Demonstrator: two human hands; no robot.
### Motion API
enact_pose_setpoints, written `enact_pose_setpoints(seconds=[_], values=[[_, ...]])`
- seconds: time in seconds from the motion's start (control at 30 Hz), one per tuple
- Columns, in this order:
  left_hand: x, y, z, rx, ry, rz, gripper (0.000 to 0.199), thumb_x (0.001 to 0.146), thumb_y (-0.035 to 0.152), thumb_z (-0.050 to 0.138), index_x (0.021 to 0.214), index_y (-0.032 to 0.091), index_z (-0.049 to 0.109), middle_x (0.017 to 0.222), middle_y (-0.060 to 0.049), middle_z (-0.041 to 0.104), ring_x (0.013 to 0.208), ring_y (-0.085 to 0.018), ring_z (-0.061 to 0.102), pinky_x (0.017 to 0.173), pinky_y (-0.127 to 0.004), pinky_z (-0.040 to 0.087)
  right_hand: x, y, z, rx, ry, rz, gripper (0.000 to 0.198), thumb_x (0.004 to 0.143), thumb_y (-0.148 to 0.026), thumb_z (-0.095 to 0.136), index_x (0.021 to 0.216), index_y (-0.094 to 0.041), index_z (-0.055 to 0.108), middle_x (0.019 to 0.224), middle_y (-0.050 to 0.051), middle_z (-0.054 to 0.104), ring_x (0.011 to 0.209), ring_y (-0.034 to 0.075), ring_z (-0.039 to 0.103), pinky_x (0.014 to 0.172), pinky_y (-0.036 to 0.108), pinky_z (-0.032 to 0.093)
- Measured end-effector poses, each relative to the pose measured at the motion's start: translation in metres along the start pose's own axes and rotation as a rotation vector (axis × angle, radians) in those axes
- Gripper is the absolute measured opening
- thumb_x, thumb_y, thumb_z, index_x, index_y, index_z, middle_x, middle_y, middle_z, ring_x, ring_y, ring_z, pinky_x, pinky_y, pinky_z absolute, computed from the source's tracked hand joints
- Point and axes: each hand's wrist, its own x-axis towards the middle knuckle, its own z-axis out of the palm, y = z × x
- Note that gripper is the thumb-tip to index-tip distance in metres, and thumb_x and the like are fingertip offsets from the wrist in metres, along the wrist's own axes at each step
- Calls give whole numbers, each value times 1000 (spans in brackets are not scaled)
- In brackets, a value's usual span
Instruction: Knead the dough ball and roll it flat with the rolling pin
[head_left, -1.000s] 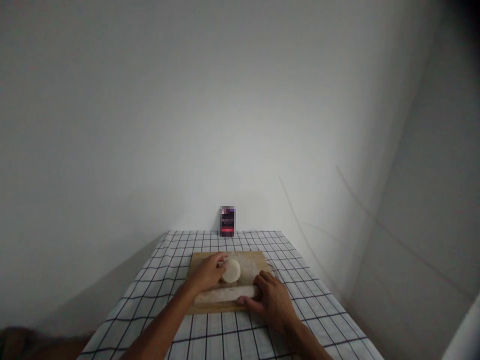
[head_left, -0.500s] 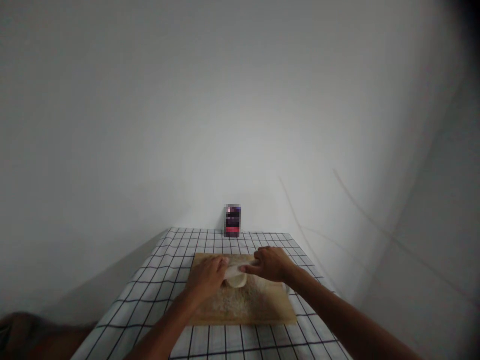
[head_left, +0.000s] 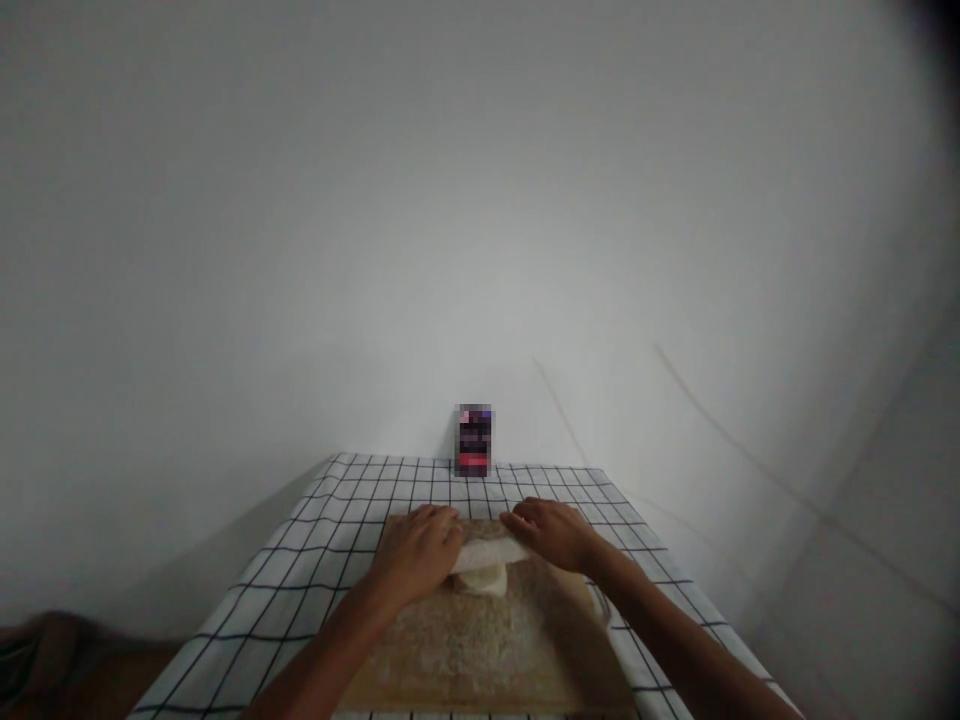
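On the board (head_left: 487,675), apparently dough (head_left: 485,583)

- Most likely a room in a home; whether it is a kitchen cannot be told.
- A counter (head_left: 409,482) draped in a white, dark-lined checked cloth (head_left: 300,600) gives a household look.
- On it are home-baking things: a wooden board (head_left: 420,675) with whitish dusting, a rolling pin (head_left: 487,553) and pale dough (head_left: 485,582).
- Behind stands a plain whitish wall (head_left: 480,220) bearing faint curved streaks (head_left: 724,435), with what looks like a corner at right.
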Motion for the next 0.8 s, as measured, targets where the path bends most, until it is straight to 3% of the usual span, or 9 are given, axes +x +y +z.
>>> enact_pose_setpoints(seconds=[0.17,0.3,0.43,0.63,0.8], values=[[8,9,-4,18,-66,-91,33,98,30,45,118,27,71,116,-8,78,113,-26,70,102,-42,52,-5,7,16,98,85,-19,57,111,-52,27,95,-22,73,101,6,76,96,21,71,79,30,44],[8,15,-6,69,-87,-88,30,98,28,47,113,24,72,109,-9,79,109,-27,71,101,-43,52,-16,7,25,119,150,0,51,111,-47,29,99,-23,73,103,6,76,100,21,71,84,29,46],[-4,15,0,87,3,-1,28,99,24,47,113,23,71,104,-8,79,104,-25,72,97,-42,55,-30,-1,24,93,153,16,50,110,-46,30,105,-24,74,111,8,77,105,22,71,85,30,47],[-28,16,10,124,189,98,25,100,18,46,116,20,66,111,-8,79,98,-23,75,93,-42,60,-48,-21,21,5,185,100,49,111,-42,31,101,-24,76,106,8,79,101,24,73,81,31,47],[-45,16,10,237,211,212,29,103,19,44,126,21,62,120,-10,76,107,-25,74,89,-42,61,-61,-31,24,-16,213,67,43,110,-36,35,93,-23,73,101,7,78,97,23,73,79,31,47]])
